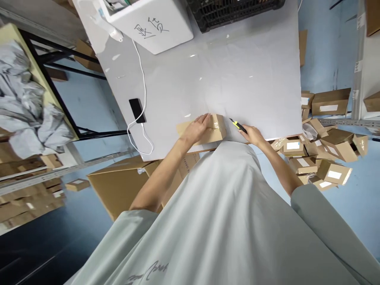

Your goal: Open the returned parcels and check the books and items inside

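Note:
A small brown cardboard box (pixel 215 132) sits at the near edge of the white table (pixel 237 79). My left hand (pixel 197 127) lies over the top of the box, fingers curled on it. Just right of the box, my right hand (pixel 252 134) is closed around a yellow and black utility knife (pixel 238 126), whose tip points toward the box. My pale shirt hides the table's near edge below the box.
A black phone (pixel 137 110) on a white cable (pixel 144 99) lies left on the table. A white foam box (pixel 148 19) and a black crate (pixel 234 12) stand at the far edge. Several small labelled boxes (pixel 323 154) are piled on the floor right; a large carton (pixel 124 184) sits left.

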A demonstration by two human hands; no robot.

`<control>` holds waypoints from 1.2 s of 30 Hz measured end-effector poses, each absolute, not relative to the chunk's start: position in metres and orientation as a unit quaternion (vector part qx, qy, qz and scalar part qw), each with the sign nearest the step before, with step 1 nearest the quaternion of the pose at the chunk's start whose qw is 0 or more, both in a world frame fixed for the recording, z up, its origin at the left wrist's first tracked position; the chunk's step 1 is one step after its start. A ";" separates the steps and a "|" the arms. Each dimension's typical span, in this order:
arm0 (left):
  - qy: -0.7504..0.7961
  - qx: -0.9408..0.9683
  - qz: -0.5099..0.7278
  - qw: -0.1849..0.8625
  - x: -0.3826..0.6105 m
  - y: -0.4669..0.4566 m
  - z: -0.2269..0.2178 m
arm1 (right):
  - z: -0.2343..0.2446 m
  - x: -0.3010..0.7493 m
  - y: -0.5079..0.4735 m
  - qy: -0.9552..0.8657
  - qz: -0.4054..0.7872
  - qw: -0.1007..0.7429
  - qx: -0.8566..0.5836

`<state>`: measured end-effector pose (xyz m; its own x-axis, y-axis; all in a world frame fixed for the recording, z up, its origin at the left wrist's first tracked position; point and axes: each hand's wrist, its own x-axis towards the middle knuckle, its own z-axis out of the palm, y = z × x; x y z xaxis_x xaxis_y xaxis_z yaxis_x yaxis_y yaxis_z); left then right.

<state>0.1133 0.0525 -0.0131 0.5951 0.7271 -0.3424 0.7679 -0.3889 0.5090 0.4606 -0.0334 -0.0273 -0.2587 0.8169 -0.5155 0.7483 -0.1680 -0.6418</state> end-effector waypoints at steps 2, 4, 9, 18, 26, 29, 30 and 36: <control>0.447 0.838 -0.019 0.313 0.118 0.043 -0.018 | -0.033 0.457 -0.041 -0.572 0.541 0.097 -0.609; 0.462 0.833 0.001 0.304 0.124 0.033 -0.025 | -0.039 0.448 -0.046 -0.509 0.604 0.158 -0.593; 0.493 0.821 0.035 0.286 0.127 0.018 -0.040 | -0.049 0.417 -0.052 -0.429 0.697 0.256 -0.514; 0.512 0.805 0.070 0.291 0.128 0.013 -0.046 | -0.052 0.406 -0.048 -0.427 0.699 0.258 -0.512; 0.517 0.798 0.078 0.299 0.125 0.012 -0.051 | -0.048 0.414 -0.044 -0.452 0.686 0.237 -0.519; 0.518 0.797 0.072 0.300 0.125 0.012 -0.052 | -0.048 0.416 -0.044 -0.456 0.687 0.230 -0.517; 0.519 0.797 0.072 0.301 0.125 0.012 -0.052 | -0.048 0.416 -0.044 -0.457 0.687 0.228 -0.516; 0.521 0.790 0.077 0.313 0.126 0.014 -0.052 | -0.041 0.416 -0.042 -0.452 0.692 0.234 -0.512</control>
